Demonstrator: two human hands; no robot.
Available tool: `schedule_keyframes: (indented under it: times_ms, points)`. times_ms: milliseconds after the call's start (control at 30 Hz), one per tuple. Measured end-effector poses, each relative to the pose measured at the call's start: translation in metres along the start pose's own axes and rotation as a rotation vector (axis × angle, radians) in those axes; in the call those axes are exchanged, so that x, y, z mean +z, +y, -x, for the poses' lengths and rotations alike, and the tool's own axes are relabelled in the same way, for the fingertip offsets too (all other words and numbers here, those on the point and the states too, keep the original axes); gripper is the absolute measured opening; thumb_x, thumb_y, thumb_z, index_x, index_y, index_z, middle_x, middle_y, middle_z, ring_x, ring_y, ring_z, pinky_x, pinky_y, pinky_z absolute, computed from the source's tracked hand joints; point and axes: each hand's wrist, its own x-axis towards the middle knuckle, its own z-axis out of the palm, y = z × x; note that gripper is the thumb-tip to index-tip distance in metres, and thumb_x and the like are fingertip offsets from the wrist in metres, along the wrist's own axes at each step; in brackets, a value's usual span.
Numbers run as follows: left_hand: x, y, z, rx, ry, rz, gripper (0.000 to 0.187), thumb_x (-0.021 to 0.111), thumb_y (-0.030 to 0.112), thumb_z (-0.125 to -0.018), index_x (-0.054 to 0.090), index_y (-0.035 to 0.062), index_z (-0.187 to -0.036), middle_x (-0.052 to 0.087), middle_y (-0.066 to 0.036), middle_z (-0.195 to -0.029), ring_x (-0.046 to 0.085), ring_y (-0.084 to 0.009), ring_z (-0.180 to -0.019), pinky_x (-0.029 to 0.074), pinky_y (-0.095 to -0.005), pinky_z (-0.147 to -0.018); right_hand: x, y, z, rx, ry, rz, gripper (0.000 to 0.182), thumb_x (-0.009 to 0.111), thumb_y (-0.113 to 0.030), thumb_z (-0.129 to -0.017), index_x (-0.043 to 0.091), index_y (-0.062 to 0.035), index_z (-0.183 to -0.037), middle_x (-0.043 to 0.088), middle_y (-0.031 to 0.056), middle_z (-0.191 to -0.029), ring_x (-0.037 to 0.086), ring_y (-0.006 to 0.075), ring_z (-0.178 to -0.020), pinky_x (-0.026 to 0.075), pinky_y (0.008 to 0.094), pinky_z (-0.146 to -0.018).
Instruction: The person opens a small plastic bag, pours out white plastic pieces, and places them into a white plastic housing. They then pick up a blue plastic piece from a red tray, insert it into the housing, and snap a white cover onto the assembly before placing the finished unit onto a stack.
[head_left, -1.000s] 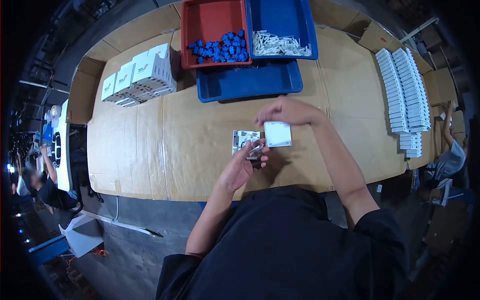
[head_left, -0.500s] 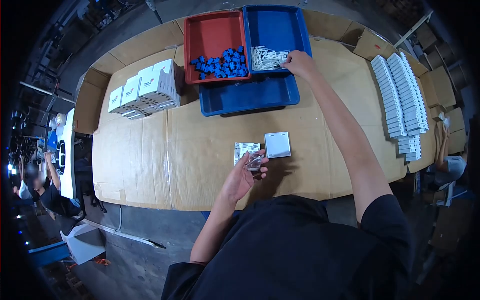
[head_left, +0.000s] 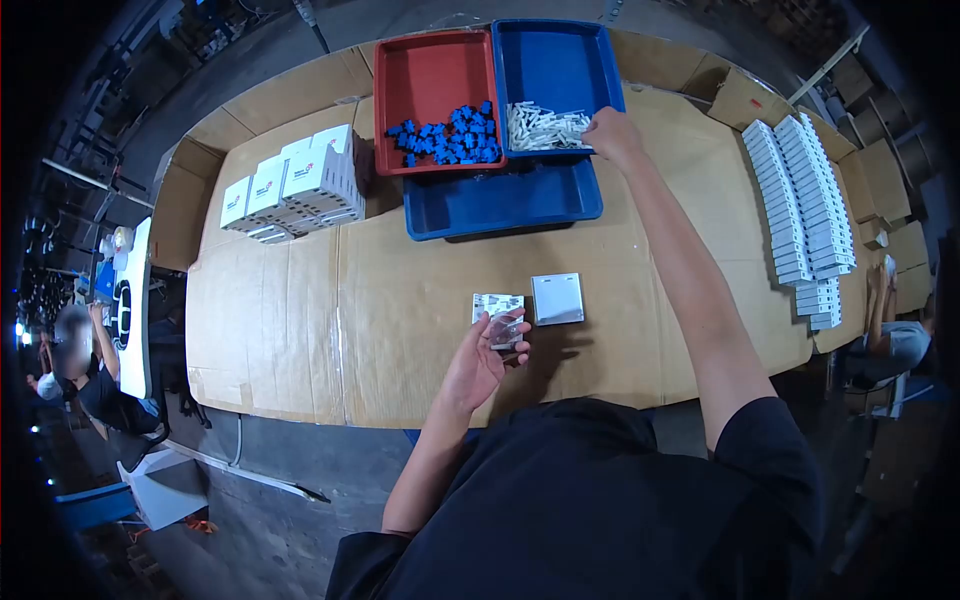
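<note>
My left hand [head_left: 474, 370] is closed on a small clear plastic bag [head_left: 507, 328], held between the thumb and fingers. Just beyond that hand lies a white patterned piece [head_left: 488, 302], partly covered by the bag. Beside it, to the right, rests a flat white box [head_left: 557, 299]. My right hand [head_left: 615, 138] reaches to the near right corner of a blue tray [head_left: 557, 55], next to a heap of small white plastic pegs [head_left: 545, 128]. Its fingers are pinched together, and I cannot tell what is in them.
A red tray [head_left: 436, 65] of small blue plastic parts [head_left: 452, 138] stands left of the blue one. In front sits another blue tray [head_left: 500, 205]. White boxes are stacked at left [head_left: 300, 180] and right [head_left: 800, 200]. Other people [head_left: 100, 375] work at the far sides.
My right hand has drawn slightly to the right, off the white pegs towards the tray's edge. My left hand keeps the bag in nearly the same place.
</note>
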Motion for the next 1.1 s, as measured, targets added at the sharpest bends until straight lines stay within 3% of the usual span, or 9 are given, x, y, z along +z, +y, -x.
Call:
schedule_keyframes:
  times_ms: [133,233,333,433,467,567,667,1000,1100]
  points:
    - [-0.002,-0.001,-0.002,0.009,-0.054,0.047,0.054,0.043,0.043,-0.112,0.055,0.0018,-0.145,0.071,-0.009,-0.120,0.068,-0.0196,-0.099,0.055,-0.0358,-0.090,0.011,0.049,-0.020,-0.107,0.054,-0.537,0.029,0.079,-0.021,-0.084,0.076,-0.0020,-0.106,0.078,0.0077,-0.096,0.070,0.0184,-0.079,0.054,0.0351,-0.070]
    - [-0.008,-0.003,-0.005,-0.011,-0.027,-0.024,0.055,0.046,0.044,-0.111,0.054,0.0033,-0.146,0.069,-0.008,-0.123,0.066,-0.0207,-0.103,0.052,-0.0382,-0.092,-0.005,0.057,0.001,-0.017,-0.100,-0.940,0.024,0.079,-0.022,-0.088,0.077,-0.0045,-0.104,0.072,-0.0013,-0.088,0.053,0.0062,-0.067,0.042,0.0259,-0.061]
    - [-0.004,-0.005,-0.007,0.005,0.002,-0.050,0.052,0.046,0.040,-0.112,0.055,0.0016,-0.144,0.070,-0.008,-0.122,0.067,-0.0194,-0.101,0.054,-0.0353,-0.090,-0.013,0.048,0.045,-0.108,-0.114,-0.996,0.019,0.078,-0.022,-0.093,0.077,-0.0068,-0.104,0.068,-0.0049,-0.085,0.042,0.0031,-0.064,0.034,0.0223,-0.057]
    - [-0.001,-0.006,-0.007,-0.006,0.015,-0.026,0.051,0.046,0.040,-0.112,0.055,0.0007,-0.143,0.071,-0.009,-0.121,0.068,-0.0199,-0.101,0.055,-0.0356,-0.090,0.009,0.039,0.096,-0.259,-0.295,-1.021,0.017,0.077,-0.021,-0.095,0.077,-0.0066,-0.105,0.069,-0.0044,-0.086,0.042,0.0029,-0.065,0.034,0.0220,-0.058]
    - [-0.004,-0.006,-0.007,-0.012,0.010,-0.024,0.051,0.045,0.040,-0.112,0.055,0.0010,-0.143,0.072,-0.009,-0.121,0.068,-0.0205,-0.101,0.055,-0.0362,-0.090,0.014,0.033,0.117,-0.222,-0.385,-0.901,0.014,0.074,-0.016,-0.097,0.077,-0.0046,-0.105,0.071,-0.0027,-0.089,0.051,0.0032,-0.071,0.041,0.0220,-0.063]
    - [-0.009,-0.008,-0.012,-0.024,-0.011,-0.024,0.052,0.044,0.041,-0.112,0.055,0.0010,-0.144,0.073,-0.009,-0.121,0.069,-0.0218,-0.103,0.055,-0.0373,-0.091,0.043,0.016,0.170,-0.395,-0.581,-0.916,0.015,0.074,-0.015,-0.097,0.076,-0.0016,-0.105,0.074,-0.0001,-0.093,0.062,0.0055,-0.081,0.049,0.0233,-0.074]
    - [-0.007,-0.009,-0.014,-0.032,0.006,-0.026,0.050,0.044,0.039,-0.112,0.057,0.0009,-0.141,0.073,-0.010,-0.120,0.070,-0.0224,-0.103,0.056,-0.0372,-0.089,0.048,0.000,0.203,-0.363,-0.764,-0.898,0.014,0.076,-0.009,-0.095,0.076,0.0005,-0.105,0.074,0.0020,-0.096,0.066,0.0075,-0.090,0.052,0.0249,-0.081]
    - [0.004,-0.011,-0.012,-0.018,0.054,-0.082,0.042,0.046,0.037,-0.112,0.059,0.0052,-0.136,0.073,-0.013,-0.121,0.071,-0.0233,-0.104,0.058,-0.0379,-0.087,0.047,-0.029,0.219,-0.455,-0.863,-0.677,0.013,0.075,-0.005,-0.089,0.076,-0.0010,-0.101,0.075,0.0048,-0.088,0.065,0.0117,-0.084,0.051,0.0290,-0.081]
    - [0.003,-0.011,-0.010,-0.035,0.019,0.000,0.042,0.046,0.039,-0.112,0.059,0.0068,-0.135,0.072,-0.012,-0.124,0.071,-0.0228,-0.104,0.057,-0.0375,-0.087,0.039,-0.038,0.218,-0.529,-0.850,-0.555,0.013,0.075,-0.005,-0.089,0.075,0.0002,-0.100,0.074,0.0054,-0.094,0.065,0.0147,-0.085,0.051,0.0299,-0.080]
